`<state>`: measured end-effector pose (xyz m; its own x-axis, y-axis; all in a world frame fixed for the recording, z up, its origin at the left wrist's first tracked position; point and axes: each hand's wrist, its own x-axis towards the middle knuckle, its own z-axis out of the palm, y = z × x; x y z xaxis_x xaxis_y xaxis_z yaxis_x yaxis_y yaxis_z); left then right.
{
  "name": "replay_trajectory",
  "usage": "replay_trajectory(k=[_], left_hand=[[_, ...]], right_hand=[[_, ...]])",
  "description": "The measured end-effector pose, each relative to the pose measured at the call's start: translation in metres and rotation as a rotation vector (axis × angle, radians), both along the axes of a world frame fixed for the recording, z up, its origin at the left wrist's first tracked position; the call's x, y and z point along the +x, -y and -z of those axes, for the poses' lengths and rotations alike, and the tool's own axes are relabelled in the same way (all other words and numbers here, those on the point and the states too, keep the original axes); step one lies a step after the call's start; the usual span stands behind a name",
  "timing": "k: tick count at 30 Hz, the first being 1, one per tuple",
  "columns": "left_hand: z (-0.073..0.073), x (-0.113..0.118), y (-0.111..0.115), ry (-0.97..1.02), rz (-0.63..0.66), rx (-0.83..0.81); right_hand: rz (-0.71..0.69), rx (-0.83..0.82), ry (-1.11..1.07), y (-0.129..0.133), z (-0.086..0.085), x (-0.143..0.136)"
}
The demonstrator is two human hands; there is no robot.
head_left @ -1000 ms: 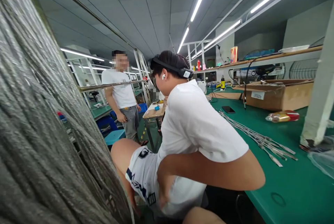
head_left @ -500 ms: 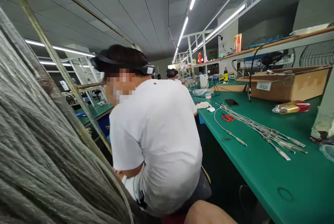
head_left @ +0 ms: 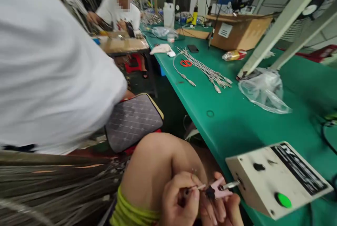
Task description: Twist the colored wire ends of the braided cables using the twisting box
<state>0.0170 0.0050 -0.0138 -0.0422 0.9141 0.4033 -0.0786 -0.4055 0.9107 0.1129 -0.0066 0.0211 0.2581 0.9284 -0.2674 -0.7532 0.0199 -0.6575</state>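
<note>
Two hands low at frame bottom, working a thin cable end against a box. Biggest first: long green-topped workbench [head_left: 237,127] running up right side; white-shirted co-worker's back [head_left: 44,64] filling left; grey bundle of cables [head_left: 52,191] draped lower left; cream metal test box with green button and black label [head_left: 276,180] at near bench edge. Then small pink plastic connector piece with black collar and bare metal tip [head_left: 218,191], tip touching or entering socket on box's front face, can't tell which. Judged light, small, fiddly; thin wire behind it limp, pink body rigid, metal tip likely bendable if pushed off-axis. Best hold: on pink body just behind collar, not on wire. Left hand [head_left: 181,205] curled over bare knee, thumb and forefinger pinched shut on thin wire just behind connector. Right hand [head_left: 226,208] beneath, fingers closed under and around pink piece, supporting it; mostly cut off by frame edge. Wrists close together, hands touching. Further back: clear crumpled plastic bag [head_left: 263,91], bunch of grey cables with metal ends [head_left: 207,71], red-handled scissors [head_left: 185,63], brown cardboard box [head_left: 237,31].
</note>
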Motion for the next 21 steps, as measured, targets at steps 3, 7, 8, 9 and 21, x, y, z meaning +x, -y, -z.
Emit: replay_trajectory(k=[3, 7, 8, 9, 21], left_hand=[[-0.001, -0.005, -0.001, 0.092, 0.100, -0.064], [-0.007, -0.015, 0.000, 0.086, 0.160, -0.114], [-0.007, -0.016, 0.001, 0.075, 0.169, -0.119], [-0.008, -0.016, 0.002, 0.067, 0.172, -0.119], [-0.026, -0.016, -0.012, -0.018, 0.144, -0.002]], right_hand=[[0.057, -0.066, -0.032, 0.018, 0.014, 0.008], [0.054, -0.062, -0.052, 0.015, 0.015, 0.005], [0.058, -0.057, -0.051, 0.014, 0.014, 0.004], [0.064, -0.057, -0.046, 0.014, 0.013, 0.004], [0.058, -0.022, -0.019, 0.016, 0.011, 0.006]])
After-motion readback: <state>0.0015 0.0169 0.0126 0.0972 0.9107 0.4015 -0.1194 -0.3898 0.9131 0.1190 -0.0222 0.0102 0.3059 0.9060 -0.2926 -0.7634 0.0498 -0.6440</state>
